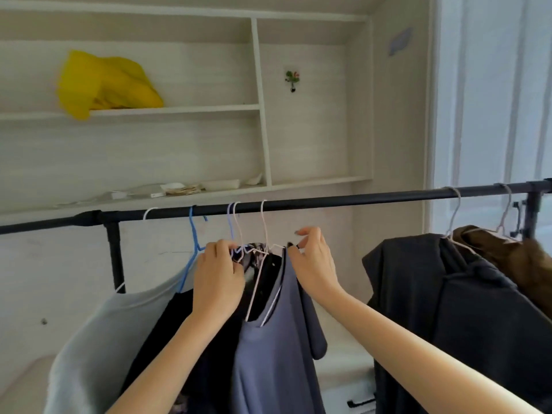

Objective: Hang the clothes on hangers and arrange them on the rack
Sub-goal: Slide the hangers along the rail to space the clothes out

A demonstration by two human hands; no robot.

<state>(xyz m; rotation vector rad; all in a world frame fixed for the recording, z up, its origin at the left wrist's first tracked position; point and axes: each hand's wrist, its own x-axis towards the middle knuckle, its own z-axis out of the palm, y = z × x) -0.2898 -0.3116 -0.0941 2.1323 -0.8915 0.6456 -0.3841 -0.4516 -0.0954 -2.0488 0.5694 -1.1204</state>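
A black rack bar (pixel 328 201) crosses the view. Several wire hangers hook over it at the middle. A slate-blue top (pixel 268 354) hangs on a white hanger (pixel 264 228). My left hand (pixel 218 276) grips the necks of the hangers just left of it, where a patterned garment (pixel 251 258) bunches. My right hand (pixel 313 261) pinches the blue top's right shoulder. A black garment (pixel 167 330) on a blue hanger (pixel 194 234) and a grey garment (pixel 98 339) hang further left.
A dark grey jacket (pixel 433 309) and a brown garment (pixel 513 258) hang at the bar's right end. White wall shelves (pixel 179 110) behind hold a yellow cloth (pixel 104 85) and small items. A window with a white curtain (pixel 493 100) is at right.
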